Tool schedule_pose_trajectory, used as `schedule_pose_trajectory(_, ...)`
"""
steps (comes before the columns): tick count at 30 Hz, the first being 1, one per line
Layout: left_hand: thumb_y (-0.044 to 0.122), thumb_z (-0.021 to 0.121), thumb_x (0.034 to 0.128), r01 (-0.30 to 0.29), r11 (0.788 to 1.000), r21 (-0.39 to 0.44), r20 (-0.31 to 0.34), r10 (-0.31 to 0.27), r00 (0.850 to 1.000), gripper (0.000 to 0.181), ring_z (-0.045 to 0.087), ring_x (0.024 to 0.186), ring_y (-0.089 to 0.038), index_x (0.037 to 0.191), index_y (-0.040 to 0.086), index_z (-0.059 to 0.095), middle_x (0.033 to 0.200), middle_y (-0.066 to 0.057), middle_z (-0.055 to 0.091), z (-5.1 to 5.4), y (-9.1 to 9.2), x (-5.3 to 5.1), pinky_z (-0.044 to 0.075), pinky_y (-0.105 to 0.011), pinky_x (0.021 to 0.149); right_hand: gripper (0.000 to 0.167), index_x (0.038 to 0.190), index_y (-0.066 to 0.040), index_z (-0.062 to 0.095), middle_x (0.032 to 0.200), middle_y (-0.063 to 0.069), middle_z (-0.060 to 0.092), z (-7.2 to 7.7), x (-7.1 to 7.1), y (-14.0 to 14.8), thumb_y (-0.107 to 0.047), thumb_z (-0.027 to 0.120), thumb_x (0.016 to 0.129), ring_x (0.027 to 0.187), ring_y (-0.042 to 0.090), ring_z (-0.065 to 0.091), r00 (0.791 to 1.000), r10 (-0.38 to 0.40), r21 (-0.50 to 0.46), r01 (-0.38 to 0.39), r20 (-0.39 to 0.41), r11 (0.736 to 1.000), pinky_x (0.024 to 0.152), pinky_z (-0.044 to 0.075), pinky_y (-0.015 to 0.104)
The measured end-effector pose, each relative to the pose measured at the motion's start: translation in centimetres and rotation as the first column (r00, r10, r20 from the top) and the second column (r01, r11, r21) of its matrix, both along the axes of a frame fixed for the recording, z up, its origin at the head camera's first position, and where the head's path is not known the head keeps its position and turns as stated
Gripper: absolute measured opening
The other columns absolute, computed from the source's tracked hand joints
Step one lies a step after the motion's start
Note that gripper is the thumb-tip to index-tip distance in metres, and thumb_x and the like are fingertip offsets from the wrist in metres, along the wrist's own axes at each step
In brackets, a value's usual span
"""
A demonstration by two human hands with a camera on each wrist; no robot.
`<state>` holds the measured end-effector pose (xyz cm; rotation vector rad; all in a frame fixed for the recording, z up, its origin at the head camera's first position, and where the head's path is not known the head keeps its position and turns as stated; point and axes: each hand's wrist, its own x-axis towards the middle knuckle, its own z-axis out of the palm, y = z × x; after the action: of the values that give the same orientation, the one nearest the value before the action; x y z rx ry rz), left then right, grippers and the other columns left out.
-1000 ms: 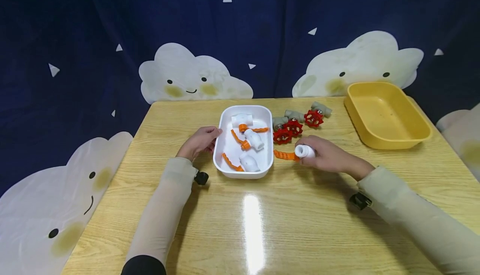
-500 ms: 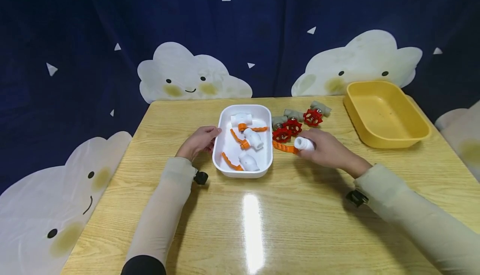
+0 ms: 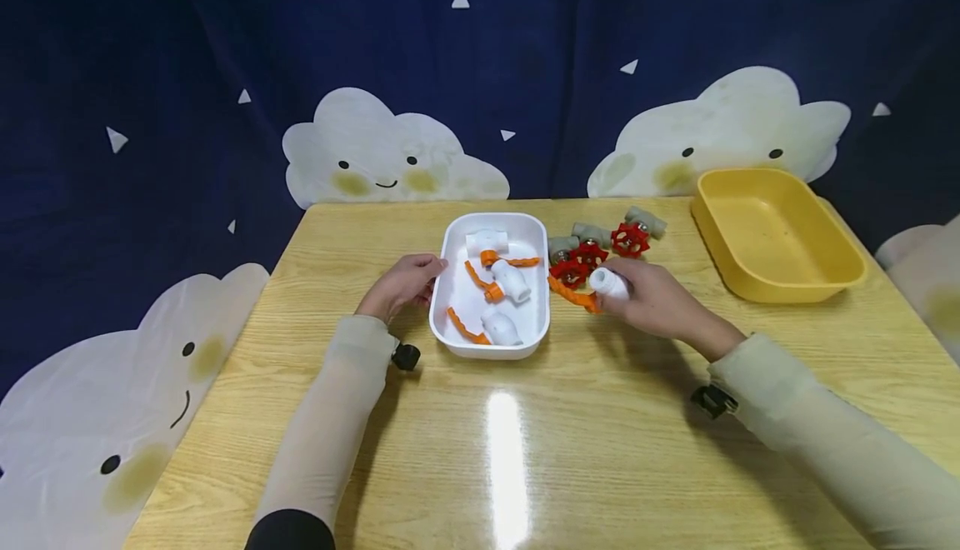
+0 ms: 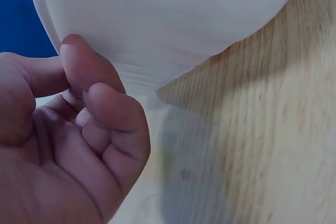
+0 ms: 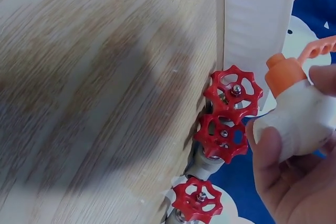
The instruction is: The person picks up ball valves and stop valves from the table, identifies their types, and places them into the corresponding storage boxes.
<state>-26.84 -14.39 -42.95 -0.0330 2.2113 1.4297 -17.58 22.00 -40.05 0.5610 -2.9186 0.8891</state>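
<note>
A white plastic tray [image 3: 437, 317] sits mid-table, holding a few white ball valves [image 3: 500, 327] with orange lever handles. My left hand [image 3: 405, 286] pinches the tray's left rim between thumb and fingers; the left wrist view shows the curled fingers [image 4: 118, 111] at the tray wall. To the right of the tray, my right hand [image 3: 652, 298] grips another white ball valve [image 3: 609, 283], raised above the table. Its orange handle points left toward the tray's right rim. In the right wrist view the fingers wrap round the white valve body [image 5: 304, 119].
Several grey valves with red handwheels [image 3: 630, 239] lie in a slanting row just right of the tray, close behind my right hand. A yellow basin [image 3: 795, 292] stands at the far right corner. A dark blue cloud-print curtain [image 3: 540, 50] hangs behind the wooden table [image 3: 420, 450].
My right hand has turned the ball valve slightly, so its handle now tilts up at the left. The left hand keeps its hold on the tray rim. The head view shifts a little.
</note>
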Motion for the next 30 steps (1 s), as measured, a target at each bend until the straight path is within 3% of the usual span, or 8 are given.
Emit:
schedule_pose_trajectory(8,0.036,0.046,0.1054,-0.012,1.0,-0.01,0.008,0.012,1.0,0.032,0.051,0.06,-0.013,0.09,0.008,0.054,0.071,-0.001,0.054,-0.1,0.1,-0.1,0.048,-0.029,0.063,0.027,0.117,-0.003,0.054,0.094,0.013,0.065,0.3,0.2,0.0,-0.018,0.059,0.095,0.078,0.022,0.058,0.999,-0.042,-0.03,0.042,0.02,0.999,0.069,0.046,0.033)
schedule_pose_trajectory(12,0.036,0.046,0.1054,-0.018,1.0,-0.017,0.013,0.018,1.0,0.032,0.051,0.06,-0.013,0.092,0.009,0.055,0.073,-0.001,0.054,0.0,0.1,0.0,0.048,-0.029,0.064,0.024,0.114,-0.002,0.052,0.094,0.013,0.063,0.5,0.3,-0.1,-0.018,0.055,0.098,0.078,0.023,0.056,0.997,-0.061,-0.08,0.064,0.038,0.995,0.07,0.044,0.034)
schedule_pose_trajectory(15,0.036,0.046,0.1054,-0.025,1.0,-0.014,0.015,0.025,1.0,0.031,0.051,0.06,-0.013,0.092,0.009,0.055,0.073,-0.001,0.054,-0.2,0.1,0.0,0.048,-0.029,0.064,0.023,0.111,-0.003,0.051,0.092,0.013,0.062,0.8,0.2,-0.3,-0.021,0.056,0.098,0.074,0.022,0.054,0.996,-0.068,-0.097,0.073,0.049,0.993,0.067,0.044,0.033)
schedule_pose_trajectory(21,0.034,0.046,0.1055,-0.014,1.0,-0.002,0.012,0.014,1.0,0.033,0.051,0.059,-0.013,0.085,0.01,0.052,0.07,-0.001,0.054,-0.3,0.1,0.0,0.047,-0.028,0.06,0.04,0.124,0.002,0.041,0.1,0.018,0.061,1.2,0.0,-0.5,-0.024,0.057,0.098,0.077,0.023,0.056,0.993,-0.087,-0.103,0.095,0.082,0.99,0.066,0.044,0.031)
schedule_pose_trajectory(30,0.036,0.045,0.1057,-0.016,1.0,-0.003,0.014,0.016,1.0,0.032,0.051,0.06,-0.013,0.093,0.008,0.054,0.07,0.0,0.054,-0.3,0.1,-0.1,0.047,-0.028,0.061,0.038,0.121,0.0,0.051,0.103,0.018,0.065,2.1,-0.9,-1.3,-0.022,0.067,0.094,0.081,0.026,0.059,0.998,-0.062,-0.071,0.062,0.013,0.996,0.069,0.046,0.034)
